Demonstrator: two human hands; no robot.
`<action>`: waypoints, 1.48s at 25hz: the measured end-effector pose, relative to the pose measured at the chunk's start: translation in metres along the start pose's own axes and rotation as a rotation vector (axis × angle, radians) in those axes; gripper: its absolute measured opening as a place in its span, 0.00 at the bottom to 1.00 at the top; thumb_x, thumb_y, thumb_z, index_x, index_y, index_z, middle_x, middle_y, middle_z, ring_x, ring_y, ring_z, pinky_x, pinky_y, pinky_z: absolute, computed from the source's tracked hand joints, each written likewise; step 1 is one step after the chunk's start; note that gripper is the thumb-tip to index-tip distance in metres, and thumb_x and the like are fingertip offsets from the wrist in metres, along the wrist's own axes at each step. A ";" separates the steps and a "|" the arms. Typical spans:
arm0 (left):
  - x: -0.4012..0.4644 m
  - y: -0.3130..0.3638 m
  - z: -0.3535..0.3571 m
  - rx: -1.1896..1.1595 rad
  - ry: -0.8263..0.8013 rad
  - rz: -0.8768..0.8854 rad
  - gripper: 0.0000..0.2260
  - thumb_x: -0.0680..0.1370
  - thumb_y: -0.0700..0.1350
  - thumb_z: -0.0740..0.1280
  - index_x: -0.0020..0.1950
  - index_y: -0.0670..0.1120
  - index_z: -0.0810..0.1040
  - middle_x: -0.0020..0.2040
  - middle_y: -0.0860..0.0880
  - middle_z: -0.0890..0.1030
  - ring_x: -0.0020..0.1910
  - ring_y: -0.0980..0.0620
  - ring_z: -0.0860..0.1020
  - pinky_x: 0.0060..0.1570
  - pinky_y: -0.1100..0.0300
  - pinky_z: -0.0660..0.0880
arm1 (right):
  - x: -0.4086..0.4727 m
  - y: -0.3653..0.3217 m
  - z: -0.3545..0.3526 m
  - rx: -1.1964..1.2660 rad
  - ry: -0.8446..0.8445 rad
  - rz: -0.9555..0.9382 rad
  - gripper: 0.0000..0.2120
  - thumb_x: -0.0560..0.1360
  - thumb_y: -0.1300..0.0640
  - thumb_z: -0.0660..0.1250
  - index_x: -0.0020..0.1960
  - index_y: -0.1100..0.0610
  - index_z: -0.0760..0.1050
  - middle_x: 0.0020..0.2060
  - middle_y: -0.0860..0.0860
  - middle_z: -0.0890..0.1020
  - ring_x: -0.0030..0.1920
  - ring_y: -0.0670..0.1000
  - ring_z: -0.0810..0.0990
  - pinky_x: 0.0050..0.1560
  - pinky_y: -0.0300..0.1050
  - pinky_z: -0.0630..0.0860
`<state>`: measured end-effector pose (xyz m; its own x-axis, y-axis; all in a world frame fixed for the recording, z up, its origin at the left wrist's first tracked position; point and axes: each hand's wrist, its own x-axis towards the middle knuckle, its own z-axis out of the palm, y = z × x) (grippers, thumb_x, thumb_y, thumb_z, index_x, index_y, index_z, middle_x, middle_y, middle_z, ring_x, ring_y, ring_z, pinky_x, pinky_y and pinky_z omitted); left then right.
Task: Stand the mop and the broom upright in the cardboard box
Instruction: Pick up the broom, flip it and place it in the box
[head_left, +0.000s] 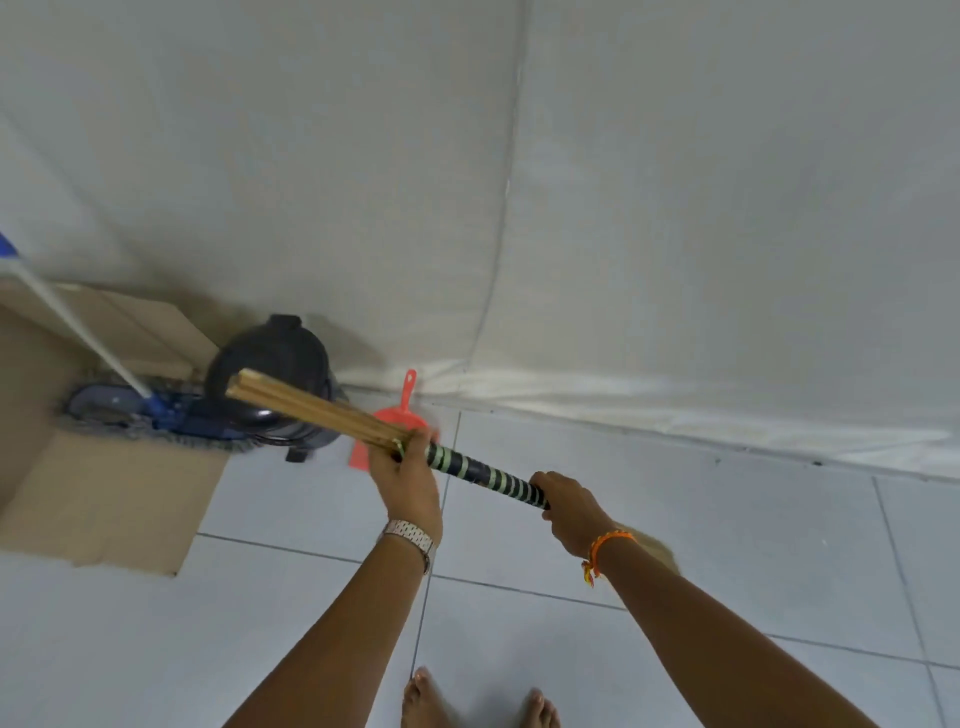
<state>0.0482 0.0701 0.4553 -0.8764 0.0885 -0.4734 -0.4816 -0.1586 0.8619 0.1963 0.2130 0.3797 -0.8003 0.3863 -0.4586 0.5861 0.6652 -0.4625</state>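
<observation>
Striped broom (483, 470) handle within both hands' fingers (415, 447).

One head-worn view — looking steeply down past both forearms at the tiled floor (675, 545), wall ahead.

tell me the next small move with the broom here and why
Probably swing the broom left toward the cardboard box and start tipping it upright. Both the left hand and right hand grip its taped handle, and it lies slanted over the black bin, outside the box. The mop already stands inside, so aim beside it.
</observation>
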 end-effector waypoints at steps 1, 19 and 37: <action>-0.025 0.034 0.008 0.031 -0.058 0.036 0.08 0.79 0.33 0.69 0.48 0.45 0.76 0.47 0.50 0.82 0.47 0.54 0.82 0.63 0.48 0.76 | -0.019 -0.014 -0.021 0.031 0.009 -0.010 0.15 0.70 0.71 0.61 0.49 0.52 0.71 0.43 0.50 0.76 0.40 0.51 0.75 0.40 0.45 0.72; -0.085 0.357 -0.052 0.366 -0.659 0.524 0.04 0.81 0.38 0.68 0.50 0.47 0.78 0.39 0.52 0.82 0.42 0.53 0.83 0.53 0.58 0.81 | -0.077 -0.309 -0.100 0.420 0.164 -0.247 0.12 0.67 0.68 0.63 0.48 0.58 0.76 0.44 0.59 0.84 0.43 0.55 0.81 0.49 0.52 0.79; 0.050 0.539 -0.283 0.280 -0.779 0.480 0.04 0.83 0.43 0.67 0.50 0.45 0.81 0.37 0.52 0.83 0.38 0.53 0.81 0.48 0.59 0.80 | -0.017 -0.623 0.019 0.517 0.156 -0.354 0.12 0.71 0.71 0.63 0.52 0.59 0.75 0.46 0.61 0.82 0.44 0.50 0.76 0.51 0.50 0.77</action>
<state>-0.2555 -0.2890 0.8449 -0.6846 0.7208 0.1084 0.0352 -0.1159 0.9926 -0.1529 -0.2199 0.6613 -0.9424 0.3147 -0.1136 0.2376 0.3904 -0.8895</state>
